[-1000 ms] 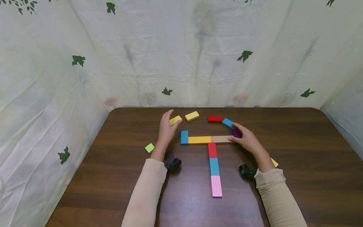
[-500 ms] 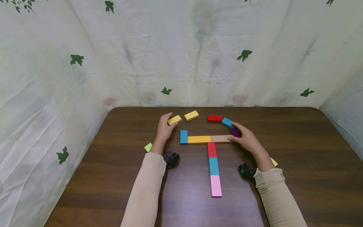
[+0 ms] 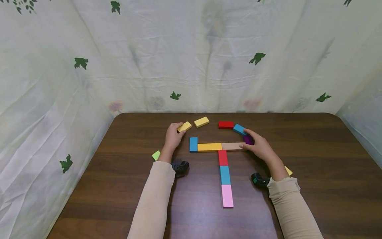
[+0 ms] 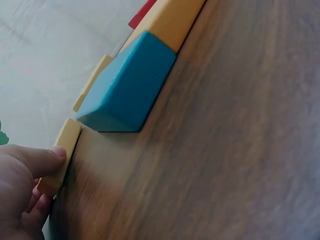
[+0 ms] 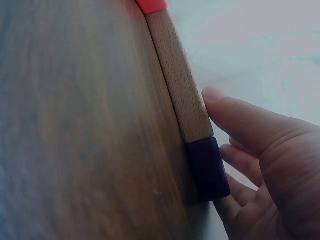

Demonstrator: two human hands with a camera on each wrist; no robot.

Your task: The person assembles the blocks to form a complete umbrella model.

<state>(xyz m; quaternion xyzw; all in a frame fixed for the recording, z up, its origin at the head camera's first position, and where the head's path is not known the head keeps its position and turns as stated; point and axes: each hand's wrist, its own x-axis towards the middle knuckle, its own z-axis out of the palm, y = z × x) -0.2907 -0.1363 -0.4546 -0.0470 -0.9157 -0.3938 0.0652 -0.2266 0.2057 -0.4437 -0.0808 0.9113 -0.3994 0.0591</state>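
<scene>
My left hand pinches a small yellow block near the table's far edge, its thumb on the near face in the left wrist view. Another yellow block lies just right of it. My right hand reaches over the right end of a row of blocks. Its thumb is at the natural wood block, and its loosely bent fingers lie beside the purple block. The index fingertip is at the end of a slanted blue block, which touches a red block.
An upright blue block and an orange-yellow block continue the row leftward. Below it run a red block, a blue one and a pink one. A green block and a yellow block lie by the forearms.
My left hand's fingers have come down and closed on the yellow block, which has turned slightly. The left forearm shifted a little left. My right hand has stayed in place.
</scene>
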